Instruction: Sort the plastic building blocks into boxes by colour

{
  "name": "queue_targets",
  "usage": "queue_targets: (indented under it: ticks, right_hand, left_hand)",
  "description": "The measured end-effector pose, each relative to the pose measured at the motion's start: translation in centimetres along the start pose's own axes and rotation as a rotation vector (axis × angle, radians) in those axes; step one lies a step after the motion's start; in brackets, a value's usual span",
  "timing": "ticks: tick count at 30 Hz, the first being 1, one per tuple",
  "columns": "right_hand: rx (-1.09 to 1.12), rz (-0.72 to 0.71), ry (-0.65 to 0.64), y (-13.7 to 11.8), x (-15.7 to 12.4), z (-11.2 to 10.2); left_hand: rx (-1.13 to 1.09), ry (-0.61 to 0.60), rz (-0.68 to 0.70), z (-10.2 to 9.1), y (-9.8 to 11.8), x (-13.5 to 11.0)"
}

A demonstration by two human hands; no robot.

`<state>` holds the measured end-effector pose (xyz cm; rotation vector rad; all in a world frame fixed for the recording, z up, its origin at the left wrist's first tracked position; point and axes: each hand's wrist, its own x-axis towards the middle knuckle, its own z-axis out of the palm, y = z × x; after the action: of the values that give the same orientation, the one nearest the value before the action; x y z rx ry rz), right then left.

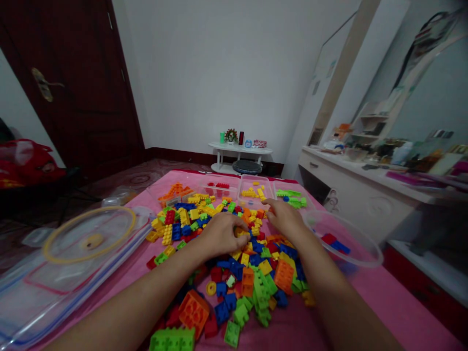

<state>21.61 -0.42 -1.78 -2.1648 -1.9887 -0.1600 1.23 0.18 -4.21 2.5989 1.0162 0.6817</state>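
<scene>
Your left hand sits over the middle of the loose pile of toy blocks, spread on the pink cloth, its fingers curled in narrowly. Your right hand reaches the pile's far side, fingers bent near the clear tray of yellow blocks. I can't tell whether either hand grips a block.

Brick pile left of apparent bowl

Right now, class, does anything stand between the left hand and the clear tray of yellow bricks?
Yes: loose bricks lie between the left hand and the tray; the right hand is just right of that path.
</scene>
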Motion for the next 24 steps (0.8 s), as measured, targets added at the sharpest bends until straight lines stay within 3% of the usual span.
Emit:
queue_targets:
  ticks: [6,16,24]
  right_hand:
    - [-0.055,-0.044,-0.111,0.3,0.5,3.1]
    - [-0.104,-0.013,-0.086,-0.3,0.5,3.3]
    - [-0.134,0.040,-0.121,-0.7,0.1,3.2]
  left_hand:
    - [-0.057,0.024,0.007,0.3,-0.5,0.1]
    - [-0.127,0.188,0.011,0.3,-0.7,0.3]
    - [-0.139,0.213,0.031,0.3,-0.7,0.2]
